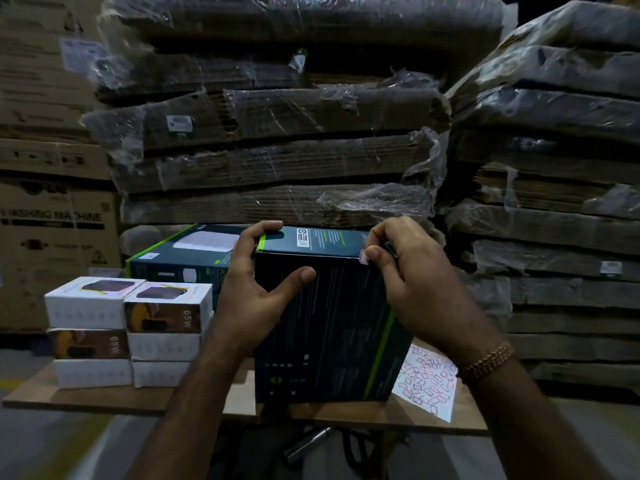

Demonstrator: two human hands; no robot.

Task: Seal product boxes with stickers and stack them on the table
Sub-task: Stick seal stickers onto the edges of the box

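Note:
A dark product box (332,327) with green stripes stands upright on the wooden table (104,396) right in front of me. My left hand (258,285) grips its upper left corner, thumb on the front face and fingers over the top. My right hand (405,268) is at the upper right corner, its thumb pressing a small white and red sticker (364,255) over the top front edge. A sticker sheet (427,384) with several red-outlined stickers lies on the table to the right of the box.
Two stacks of small white and brown boxes (130,329) stand at the left of the table. A second dark green-edged box (187,258) lies behind them. Plastic-wrapped bundles of flat cardboard (277,150) and large cartons (52,220) rise behind the table.

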